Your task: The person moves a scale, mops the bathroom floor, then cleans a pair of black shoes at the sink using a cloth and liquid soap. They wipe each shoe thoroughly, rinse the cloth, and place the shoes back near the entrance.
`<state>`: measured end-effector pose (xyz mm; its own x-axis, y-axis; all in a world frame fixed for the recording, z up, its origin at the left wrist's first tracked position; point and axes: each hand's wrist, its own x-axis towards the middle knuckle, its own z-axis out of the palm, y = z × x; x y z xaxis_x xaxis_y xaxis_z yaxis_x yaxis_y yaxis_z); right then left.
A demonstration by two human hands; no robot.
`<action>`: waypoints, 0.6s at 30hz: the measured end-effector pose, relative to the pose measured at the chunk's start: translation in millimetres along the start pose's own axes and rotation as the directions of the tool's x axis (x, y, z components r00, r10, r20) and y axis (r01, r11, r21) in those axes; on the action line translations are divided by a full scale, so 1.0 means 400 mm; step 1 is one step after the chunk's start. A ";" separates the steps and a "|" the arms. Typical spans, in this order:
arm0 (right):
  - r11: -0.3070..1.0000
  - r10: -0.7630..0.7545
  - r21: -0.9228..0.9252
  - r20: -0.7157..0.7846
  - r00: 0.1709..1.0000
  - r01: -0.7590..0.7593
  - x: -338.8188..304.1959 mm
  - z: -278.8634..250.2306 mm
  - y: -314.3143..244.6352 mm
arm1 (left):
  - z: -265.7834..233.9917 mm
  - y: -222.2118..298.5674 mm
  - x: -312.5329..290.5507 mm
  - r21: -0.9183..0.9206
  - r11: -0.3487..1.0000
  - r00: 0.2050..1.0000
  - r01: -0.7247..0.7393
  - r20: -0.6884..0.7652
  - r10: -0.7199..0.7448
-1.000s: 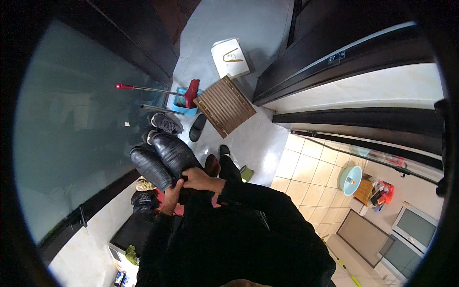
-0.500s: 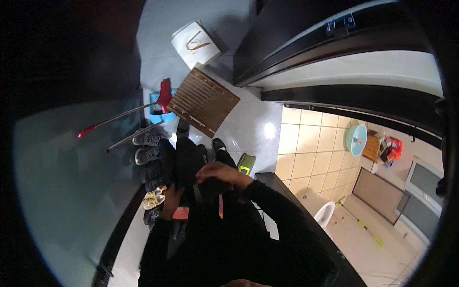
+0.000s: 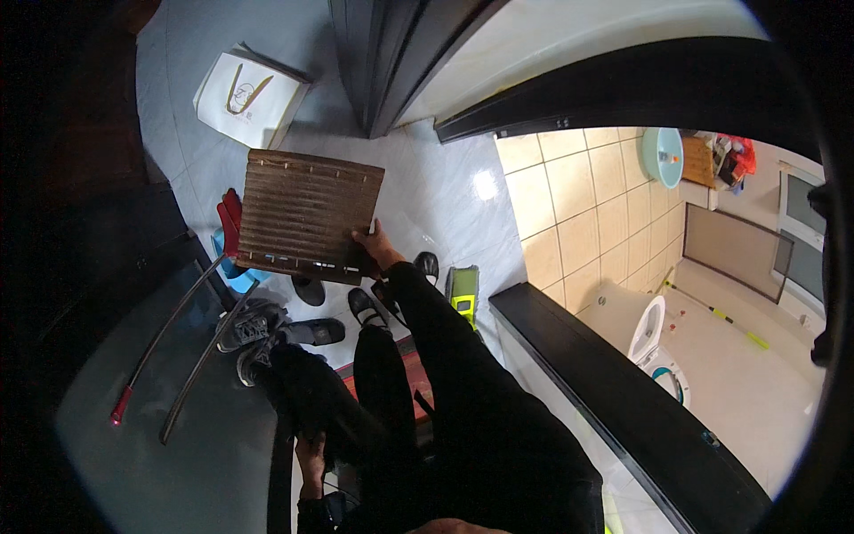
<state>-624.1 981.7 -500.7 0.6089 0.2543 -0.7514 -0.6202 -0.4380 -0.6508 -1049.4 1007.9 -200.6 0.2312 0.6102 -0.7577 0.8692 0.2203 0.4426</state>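
Observation:
My right hand (image 3: 374,245) reaches forward and grips the lower right corner of a brown slatted wooden board (image 3: 307,214), which lies tilted over the shoes on the floor. My left hand (image 3: 311,456) stays low by my body, closed on a pair of black boots (image 3: 307,392) that hang in front of my dark clothing. The fingers of the left hand are partly hidden by the boots.
A white paper bag (image 3: 249,98) lies beyond the board. A red and blue dustpan (image 3: 229,242), grey sneakers (image 3: 253,329), black shoes (image 3: 365,304) and a green-yellow object (image 3: 463,294) crowd the floor. Two long handles (image 3: 178,347) lean left. To the right is a tiled bathroom with a toilet (image 3: 654,343).
My right hand has left the boots and stretched out to take hold of the slatted board. The view has swung toward the doorway, and the board is now closer.

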 end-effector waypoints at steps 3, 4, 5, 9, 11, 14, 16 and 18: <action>0.952 0.141 0.249 0.162 0.977 -0.178 -0.005 0.008 -0.027 | -0.002 0.006 0.010 0.081 0.989 0.988 -0.125 0.102 0.117; 0.949 0.130 0.256 0.207 0.970 -0.182 -0.018 -0.002 -0.037 | 0.001 0.011 0.013 0.093 0.991 0.987 -0.101 0.134 0.089; 0.947 0.131 0.255 0.257 0.958 -0.197 -0.038 -0.017 -0.050 | 0.004 0.019 0.014 0.076 0.994 0.989 -0.083 0.128 0.073; 0.931 -0.011 0.354 0.270 0.963 -0.088 -0.163 -0.063 -0.120 | 0.018 0.069 0.013 0.021 0.974 0.964 -0.224 0.149 0.219; 0.880 -0.015 0.457 0.295 0.955 -0.128 -0.243 -0.093 -0.166 | 0.020 0.103 0.008 0.114 0.980 0.977 -0.161 0.160 0.142; 0.906 -0.051 0.417 0.286 0.957 -0.076 -0.345 -0.165 -0.256 | 0.020 0.159 -0.001 0.100 0.979 0.964 -0.177 0.217 0.152; 0.963 -0.074 0.270 0.230 0.970 0.009 -0.405 -0.231 -0.319 | 0.018 0.194 -0.013 -0.032 0.980 0.960 -0.195 0.198 0.197; 0.973 -0.103 0.223 0.202 0.974 0.057 -0.465 -0.287 -0.372 | 0.014 0.225 -0.026 -0.254 0.952 0.959 -0.170 0.179 0.219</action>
<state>-588.2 900.5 -251.7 0.5574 0.4669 -0.6865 -0.6790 -0.2195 -0.7005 -971.2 1017.2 -155.6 0.4903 0.4978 -0.7154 0.6773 0.2990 0.6722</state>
